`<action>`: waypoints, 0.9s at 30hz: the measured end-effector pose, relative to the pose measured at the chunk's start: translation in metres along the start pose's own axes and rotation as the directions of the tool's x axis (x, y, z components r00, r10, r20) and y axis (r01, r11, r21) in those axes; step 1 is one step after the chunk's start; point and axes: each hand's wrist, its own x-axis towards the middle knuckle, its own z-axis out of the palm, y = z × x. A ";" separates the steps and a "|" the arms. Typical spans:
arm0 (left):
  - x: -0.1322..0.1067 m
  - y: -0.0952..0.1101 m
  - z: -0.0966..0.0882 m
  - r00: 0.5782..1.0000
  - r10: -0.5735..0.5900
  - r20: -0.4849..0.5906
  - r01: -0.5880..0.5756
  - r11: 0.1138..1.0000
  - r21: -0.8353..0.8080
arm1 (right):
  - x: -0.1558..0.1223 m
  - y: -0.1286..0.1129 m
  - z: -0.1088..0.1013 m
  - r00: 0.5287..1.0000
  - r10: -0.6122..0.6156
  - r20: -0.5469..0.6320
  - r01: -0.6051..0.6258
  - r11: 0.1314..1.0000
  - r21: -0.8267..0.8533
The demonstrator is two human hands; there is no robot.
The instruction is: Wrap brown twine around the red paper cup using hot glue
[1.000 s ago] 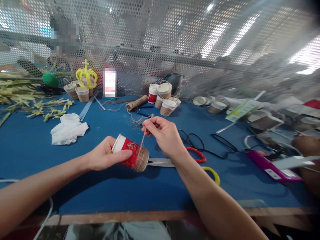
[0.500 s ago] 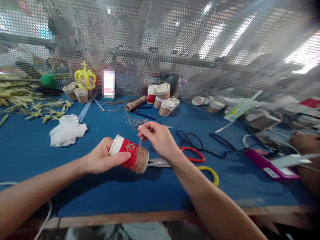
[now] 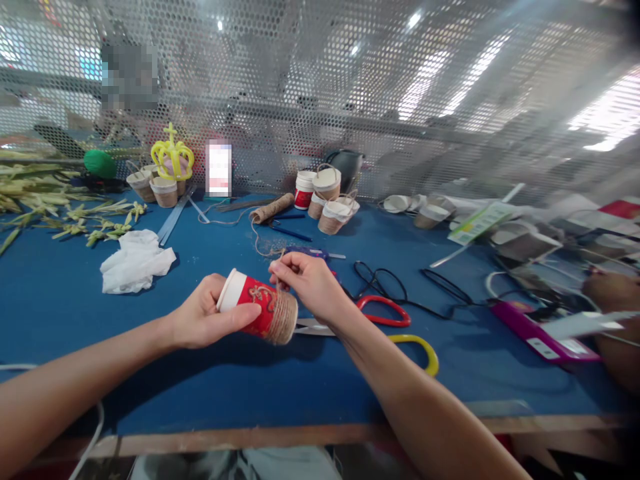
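Note:
My left hand (image 3: 207, 315) is wrapped around a red and white paper cup (image 3: 253, 293), which lies tilted on its side above the table. Brown twine (image 3: 284, 319) is wound in rows around the cup's base end. Just above the windings, my right hand (image 3: 305, 280) pinches the loose strand of twine close to the cup wall. Behind that hand, the strand leads back toward a twine roll (image 3: 273, 208). Scissors with one red and one yellow handle (image 3: 383, 311) lie under my right forearm, their blades pointing at the cup.
A crumpled white cloth (image 3: 135, 261) lies left on the blue table (image 3: 210, 393). Twine-wrapped cups (image 3: 336, 215) stand at the back beside a lit phone (image 3: 219, 168). A glue gun (image 3: 307, 253), black cables (image 3: 383, 280) and a purple power strip (image 3: 543, 330) lie rightward, near another person's hand (image 3: 607, 290).
My right hand has moved slightly down and left, closer to the cup, bringing the twine strand with it. The glue gun behind it shows more now. My left hand keeps its hold.

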 end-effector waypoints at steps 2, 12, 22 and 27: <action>0.000 0.000 0.000 1.000 0.021 -0.008 -0.020 1.000 0.008 | 0.000 0.000 0.000 1.000 0.004 0.012 -0.004 1.000 -0.015; 0.001 -0.002 0.000 0.999 0.046 -0.016 -0.046 0.999 -0.022 | 0.003 0.012 0.002 0.998 -0.014 0.064 0.020 0.995 -0.094; 0.006 0.006 0.007 0.974 -0.198 -0.110 0.152 0.931 -0.331 | 0.004 0.018 0.009 0.995 0.051 0.088 -0.051 0.999 -0.003; 0.017 0.002 0.004 0.897 -0.367 -0.247 0.169 0.800 -0.575 | 0.012 0.026 0.000 0.999 0.042 0.003 -0.041 0.985 -0.166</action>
